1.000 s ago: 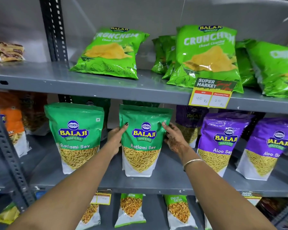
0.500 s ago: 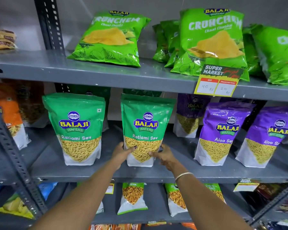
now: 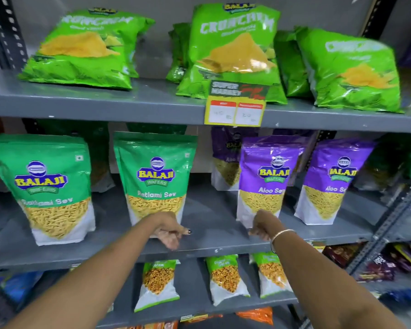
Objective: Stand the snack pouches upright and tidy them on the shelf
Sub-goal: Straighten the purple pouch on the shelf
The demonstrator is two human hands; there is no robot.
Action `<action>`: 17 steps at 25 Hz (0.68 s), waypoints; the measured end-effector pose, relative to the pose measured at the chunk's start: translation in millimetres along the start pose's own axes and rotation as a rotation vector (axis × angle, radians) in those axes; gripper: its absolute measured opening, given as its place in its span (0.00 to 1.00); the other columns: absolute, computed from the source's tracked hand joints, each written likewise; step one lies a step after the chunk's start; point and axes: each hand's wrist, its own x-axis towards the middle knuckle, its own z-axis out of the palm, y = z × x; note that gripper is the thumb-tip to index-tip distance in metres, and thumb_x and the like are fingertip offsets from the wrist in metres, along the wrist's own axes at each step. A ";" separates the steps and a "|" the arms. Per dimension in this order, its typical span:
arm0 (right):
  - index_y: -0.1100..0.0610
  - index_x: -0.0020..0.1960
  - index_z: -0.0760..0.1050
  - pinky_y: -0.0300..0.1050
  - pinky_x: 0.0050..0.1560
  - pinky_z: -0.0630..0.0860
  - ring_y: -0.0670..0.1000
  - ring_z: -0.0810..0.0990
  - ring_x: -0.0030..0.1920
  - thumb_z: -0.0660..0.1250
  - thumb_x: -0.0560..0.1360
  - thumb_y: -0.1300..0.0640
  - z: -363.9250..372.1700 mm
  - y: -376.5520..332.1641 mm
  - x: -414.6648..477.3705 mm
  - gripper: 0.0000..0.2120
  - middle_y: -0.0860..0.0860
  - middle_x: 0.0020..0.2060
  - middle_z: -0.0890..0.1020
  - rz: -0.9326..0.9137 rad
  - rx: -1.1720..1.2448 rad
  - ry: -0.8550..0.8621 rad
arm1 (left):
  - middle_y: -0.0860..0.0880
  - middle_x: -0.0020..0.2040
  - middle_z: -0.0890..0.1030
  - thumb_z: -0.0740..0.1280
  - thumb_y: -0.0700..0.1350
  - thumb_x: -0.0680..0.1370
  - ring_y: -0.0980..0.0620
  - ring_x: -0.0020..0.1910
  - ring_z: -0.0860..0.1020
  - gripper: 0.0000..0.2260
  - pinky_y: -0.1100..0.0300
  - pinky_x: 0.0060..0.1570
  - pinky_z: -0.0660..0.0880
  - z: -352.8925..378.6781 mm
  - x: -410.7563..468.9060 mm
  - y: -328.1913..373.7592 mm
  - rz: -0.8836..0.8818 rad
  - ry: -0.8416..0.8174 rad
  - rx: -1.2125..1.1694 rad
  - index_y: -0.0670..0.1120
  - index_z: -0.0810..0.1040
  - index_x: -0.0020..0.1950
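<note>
Two green Ratlami Sev pouches stand upright on the middle shelf (image 3: pixel 211 224): one at the left (image 3: pixel 45 184), one in the centre (image 3: pixel 156 176). To the right stand two purple Aloo Sev pouches (image 3: pixel 267 176) (image 3: pixel 332 181), with more purple ones behind. My left hand (image 3: pixel 170 233) hangs just below the centre green pouch's bottom right corner, fingers loosely curled, holding nothing. My right hand (image 3: pixel 261 225) is at the bottom left corner of the nearer purple pouch, fingers bent down; whether it touches the pouch is unclear.
Green Crunchem chip bags (image 3: pixel 233 51) lean on the top shelf above a yellow price tag (image 3: pixel 235 112). Small green-topped pouches (image 3: pixel 158 283) stand on the shelf below. A slotted metal upright (image 3: pixel 384 224) bounds the right side.
Both hands have let go of the centre green pouch and dropped to the shelf's front. My right hand has shifted right to the purple pouch. The view has swung right.
</note>
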 end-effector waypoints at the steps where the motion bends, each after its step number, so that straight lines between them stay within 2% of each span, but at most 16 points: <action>1: 0.63 0.38 0.76 0.42 0.34 0.71 0.50 0.82 0.28 0.71 0.67 0.58 -14.7 24.6 16.3 0.08 0.56 0.36 0.87 0.002 -0.045 0.065 | 0.40 0.39 0.80 0.65 0.44 0.76 0.45 0.44 0.80 0.11 0.51 0.61 0.74 24.0 14.5 18.4 0.102 0.055 -0.036 0.36 0.74 0.49; 2: 0.63 0.48 0.79 0.44 0.42 0.74 0.53 0.84 0.43 0.71 0.66 0.57 -26.5 46.2 30.0 0.14 0.59 0.51 0.85 -0.013 -0.145 0.136 | 0.43 0.38 0.77 0.68 0.44 0.74 0.46 0.45 0.77 0.09 0.50 0.58 0.75 46.9 27.4 35.5 0.207 0.139 -0.057 0.39 0.74 0.50; 3: 0.63 0.58 0.76 0.47 0.50 0.76 0.55 0.81 0.54 0.71 0.67 0.55 -30.7 64.9 44.5 0.22 0.60 0.59 0.80 -0.049 -0.193 0.203 | 0.42 0.41 0.76 0.71 0.43 0.72 0.46 0.48 0.76 0.10 0.49 0.55 0.75 68.6 41.9 50.2 0.293 0.230 -0.062 0.41 0.74 0.49; 4: 0.64 0.63 0.72 0.49 0.56 0.75 0.56 0.78 0.59 0.71 0.68 0.53 -35.0 78.5 53.3 0.27 0.61 0.63 0.76 -0.138 -0.158 0.238 | 0.38 0.46 0.78 0.73 0.42 0.70 0.46 0.53 0.75 0.13 0.48 0.56 0.74 88.6 54.1 65.3 0.359 0.293 -0.095 0.39 0.75 0.50; 5: 0.65 0.65 0.68 0.51 0.59 0.73 0.55 0.76 0.58 0.74 0.66 0.53 -34.8 87.7 60.8 0.32 0.62 0.63 0.74 -0.249 -0.047 0.198 | 0.35 0.54 0.78 0.74 0.40 0.69 0.46 0.56 0.75 0.19 0.50 0.56 0.72 105.6 63.3 78.8 0.412 0.327 -0.146 0.35 0.75 0.55; 6: 0.67 0.64 0.67 0.54 0.57 0.73 0.53 0.75 0.55 0.78 0.61 0.53 -33.0 94.5 64.2 0.38 0.64 0.61 0.74 -0.347 0.135 0.133 | 0.36 0.58 0.77 0.75 0.38 0.67 0.48 0.57 0.74 0.25 0.54 0.55 0.72 120.1 71.0 91.5 0.451 0.344 -0.215 0.34 0.72 0.61; 7: 0.68 0.61 0.67 0.55 0.54 0.74 0.51 0.73 0.51 0.81 0.57 0.55 -30.7 99.6 67.0 0.40 0.67 0.58 0.76 -0.421 0.306 0.118 | 0.39 0.58 0.77 0.76 0.37 0.65 0.50 0.57 0.74 0.28 0.57 0.54 0.72 130.5 75.8 100.6 0.467 0.364 -0.275 0.35 0.71 0.62; 8: 0.68 0.58 0.69 0.51 0.51 0.74 0.51 0.73 0.48 0.81 0.56 0.59 -28.0 102.4 68.6 0.36 0.67 0.54 0.78 -0.438 0.412 0.131 | 0.42 0.56 0.78 0.77 0.38 0.61 0.49 0.56 0.76 0.29 0.56 0.53 0.73 138.2 81.4 105.9 0.467 0.395 -0.309 0.39 0.72 0.60; 10: 0.64 0.52 0.71 0.37 0.43 0.73 0.50 0.73 0.43 0.79 0.59 0.65 -26.3 102.1 59.7 0.26 0.58 0.43 0.80 -0.459 0.532 0.160 | 0.41 0.52 0.80 0.78 0.41 0.57 0.42 0.57 0.79 0.26 0.50 0.51 0.76 148.1 85.9 112.0 0.436 0.479 -0.329 0.42 0.74 0.52; 11: 0.62 0.52 0.71 0.29 0.37 0.70 0.49 0.72 0.41 0.78 0.60 0.66 -26.4 99.5 55.5 0.25 0.54 0.40 0.77 -0.461 0.576 0.167 | 0.38 0.52 0.81 0.78 0.40 0.60 0.41 0.55 0.80 0.23 0.52 0.48 0.75 150.9 82.9 113.2 0.415 0.526 -0.315 0.41 0.75 0.52; 12: 0.62 0.53 0.71 0.26 0.34 0.69 0.50 0.71 0.41 0.78 0.61 0.66 -27.7 96.4 48.5 0.25 0.52 0.39 0.75 -0.467 0.608 0.151 | 0.37 0.53 0.82 0.77 0.39 0.63 0.44 0.52 0.80 0.21 0.56 0.44 0.72 152.2 77.5 114.6 0.394 0.582 -0.290 0.39 0.76 0.53; 14: 0.62 0.55 0.72 0.24 0.31 0.68 0.51 0.70 0.43 0.77 0.62 0.65 -24.5 90.8 43.0 0.25 0.53 0.41 0.74 -0.486 0.628 0.122 | 0.37 0.55 0.82 0.75 0.38 0.67 0.47 0.49 0.78 0.20 0.62 0.42 0.67 150.7 71.5 112.7 0.357 0.653 -0.251 0.35 0.77 0.56; 17: 0.65 0.55 0.73 0.25 0.31 0.69 0.51 0.71 0.42 0.78 0.61 0.63 -15.7 84.7 46.6 0.25 0.55 0.42 0.76 -0.472 0.628 0.106 | 0.38 0.57 0.82 0.75 0.38 0.67 0.44 0.55 0.80 0.21 0.63 0.44 0.69 145.5 69.0 105.5 0.354 0.680 -0.238 0.34 0.76 0.57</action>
